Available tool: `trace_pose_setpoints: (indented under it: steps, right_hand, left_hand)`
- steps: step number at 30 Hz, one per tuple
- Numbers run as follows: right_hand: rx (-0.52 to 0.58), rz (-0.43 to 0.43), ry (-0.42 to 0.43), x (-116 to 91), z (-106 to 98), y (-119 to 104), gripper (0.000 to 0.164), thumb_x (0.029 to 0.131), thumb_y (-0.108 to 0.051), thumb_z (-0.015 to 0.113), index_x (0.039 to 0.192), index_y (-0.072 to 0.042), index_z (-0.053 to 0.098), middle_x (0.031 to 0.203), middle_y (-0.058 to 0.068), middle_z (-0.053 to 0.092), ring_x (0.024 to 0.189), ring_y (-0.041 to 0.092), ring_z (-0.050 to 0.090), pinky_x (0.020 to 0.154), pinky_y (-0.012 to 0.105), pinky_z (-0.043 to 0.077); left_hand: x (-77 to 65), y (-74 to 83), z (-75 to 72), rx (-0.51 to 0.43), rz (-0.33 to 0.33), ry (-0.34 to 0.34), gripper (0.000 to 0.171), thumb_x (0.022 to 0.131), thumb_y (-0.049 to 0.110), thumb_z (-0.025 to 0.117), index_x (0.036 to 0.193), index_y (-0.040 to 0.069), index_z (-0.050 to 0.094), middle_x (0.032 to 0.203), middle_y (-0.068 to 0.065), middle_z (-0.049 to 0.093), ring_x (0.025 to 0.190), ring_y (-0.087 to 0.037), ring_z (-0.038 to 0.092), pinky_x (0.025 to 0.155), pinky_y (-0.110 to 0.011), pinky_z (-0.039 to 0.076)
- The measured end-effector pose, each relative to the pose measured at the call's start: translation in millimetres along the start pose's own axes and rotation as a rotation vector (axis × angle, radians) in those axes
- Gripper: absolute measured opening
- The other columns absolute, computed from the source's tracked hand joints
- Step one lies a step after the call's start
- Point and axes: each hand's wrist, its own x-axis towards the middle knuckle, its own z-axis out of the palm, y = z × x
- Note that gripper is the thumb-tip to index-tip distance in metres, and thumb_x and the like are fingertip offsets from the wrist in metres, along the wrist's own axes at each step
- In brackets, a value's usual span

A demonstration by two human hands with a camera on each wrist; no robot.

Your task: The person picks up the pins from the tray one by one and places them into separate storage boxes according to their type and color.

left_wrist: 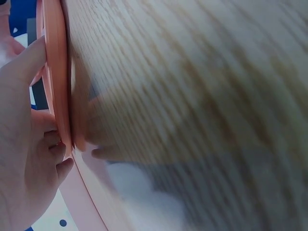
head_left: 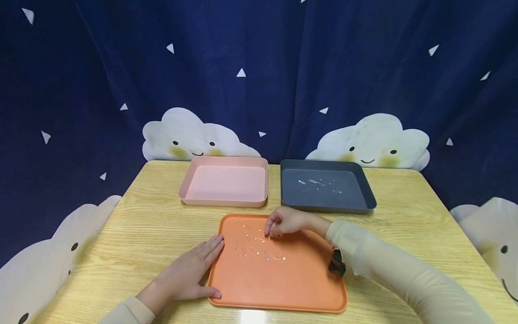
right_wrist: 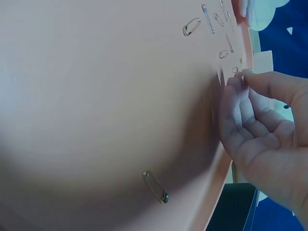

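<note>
A safety pin (right_wrist: 244, 76) is pinched between the thumb and fingertips of the right hand (head_left: 288, 220), near the far rim of the orange tray (head_left: 279, 288). Most of this pin is covered by the fingertips; whether it is fastened cannot be determined. Gold-coloured pins (head_left: 244, 252) are scattered on the tray floor to the left of and nearer than the right hand. One separate pin (right_wrist: 155, 186) is shown in the right wrist view, apart from the group. The tray's far right corner is hidden behind the right forearm.

The left hand (head_left: 190, 270) is rested against the left rim, with fingers extended and thumb spread toward the near corner; nothing is gripped by it. In the left wrist view the hand is cut off by the frame edge, and only a sliver of the tray is shown.

Behind the orange tray, silver-coloured pins (head_left: 337, 191) are contained in a dark grey tray (head_left: 344, 209); several are too small to be counted reliably. A pink tray (head_left: 226, 180) is placed beside it, to the left. All three trays are supported by a wood-grain surface (head_left: 174, 225). A black item (head_left: 337, 263) is seen at the right sleeve; its form is unclear. The background is formed by a dark blue curtain (head_left: 275, 67).
</note>
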Motion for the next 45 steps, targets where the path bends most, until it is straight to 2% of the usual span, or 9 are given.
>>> trace_pose_setpoints:
  steps: [5,11,25,32,39,45]
  right_hand:
    - [0.114,0.041,-0.018,0,-1,2,0.021,0.088,0.005,0.059,0.105,0.014,0.066,0.087,0.018,0.073,0.069,0.008,0.064,0.070,0.026,0.061]
    - [0.152,0.035,-0.015,-2,-4,1,0.021,0.088,0.005,0.057,0.106,0.014,0.065,0.090,0.023,0.072,0.070,0.011,0.065,0.073,0.031,0.062]
    - [0.102,0.003,-0.005,-11,-17,-8,0.024,0.088,0.005,0.058,0.108,0.017,0.063,0.098,0.031,0.070,0.070,0.008,0.064,0.074,0.030,0.062]
    - [0.058,0.025,0.012,-19,-28,-9,0.024,0.087,0.005,0.060,0.108,0.017,0.063,0.099,0.033,0.070,0.070,0.009,0.064,0.074,0.030,0.062]
    - [0.043,0.046,0.008,-29,-49,-10,0.026,0.088,0.005,0.060,0.110,0.018,0.061,0.095,0.029,0.071,0.072,0.008,0.064,0.073,0.026,0.060]
    - [0.029,0.093,-0.062,-37,-74,-13,0.030,0.089,0.005,0.057,0.115,0.019,0.059,0.086,0.008,0.073,0.075,0.008,0.065,0.079,0.030,0.061]
  left_hand:
    - [-0.9,0.4,-0.8,0.002,-0.004,-0.001,0.107,0.082,0.080,0.047,0.149,-0.003,0.037,0.158,-0.019,0.035,0.146,-0.031,0.039,0.114,-0.044,0.042]
    - [-1.8,0.7,-2.3,0.005,-0.006,-0.003,0.106,0.082,0.080,0.047,0.148,-0.003,0.037,0.158,-0.019,0.036,0.145,-0.031,0.039,0.113,-0.044,0.043]
    - [0.0,0.9,-1.5,-0.002,-0.008,-0.007,0.108,0.081,0.080,0.048,0.147,-0.005,0.038,0.157,-0.021,0.036,0.146,-0.033,0.038,0.115,-0.044,0.041]
    - [1.0,1.1,-0.6,-0.022,-0.021,-0.028,0.109,0.081,0.081,0.046,0.149,-0.003,0.036,0.159,-0.020,0.034,0.147,-0.032,0.036,0.116,-0.045,0.039]
    - [1.3,0.4,0.0,-0.001,-0.010,-0.014,0.109,0.081,0.081,0.047,0.148,-0.004,0.038,0.158,-0.021,0.035,0.146,-0.033,0.037,0.115,-0.044,0.040]
    - [0.4,-0.3,0.3,0.009,-0.002,-0.002,0.109,0.081,0.081,0.047,0.147,-0.004,0.038,0.157,-0.021,0.036,0.146,-0.033,0.038,0.115,-0.044,0.041]
